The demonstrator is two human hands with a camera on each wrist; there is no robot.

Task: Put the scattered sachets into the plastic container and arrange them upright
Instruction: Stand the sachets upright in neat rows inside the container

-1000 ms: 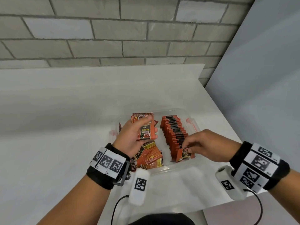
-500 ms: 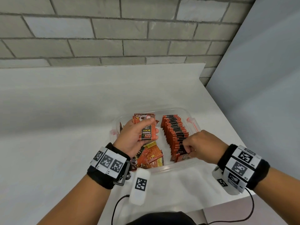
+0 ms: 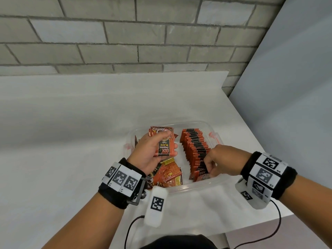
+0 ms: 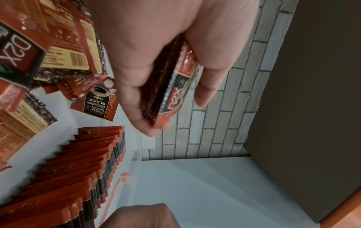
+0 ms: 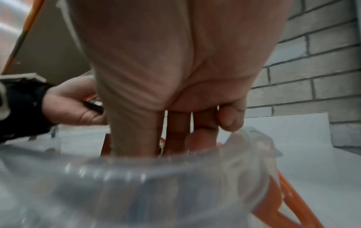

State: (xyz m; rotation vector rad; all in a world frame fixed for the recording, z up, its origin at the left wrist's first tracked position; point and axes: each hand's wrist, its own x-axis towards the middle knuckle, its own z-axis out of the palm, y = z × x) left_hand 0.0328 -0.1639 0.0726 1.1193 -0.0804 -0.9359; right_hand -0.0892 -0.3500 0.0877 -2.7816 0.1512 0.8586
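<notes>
White table (image 3: 71,141); sachet row (image 3: 195,148) runs away, upright.

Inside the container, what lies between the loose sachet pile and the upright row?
A bare strip of container floor separates loose pile from upright row; head view shows it.

gap between upright row (image 3: 195,150) and loose sachets (image 3: 169,174) (narrow) | open

The held sachet (image 3: 164,143) and a loose sachet (image 4: 97,104) read "D2X BLACK Coffee".
</notes>
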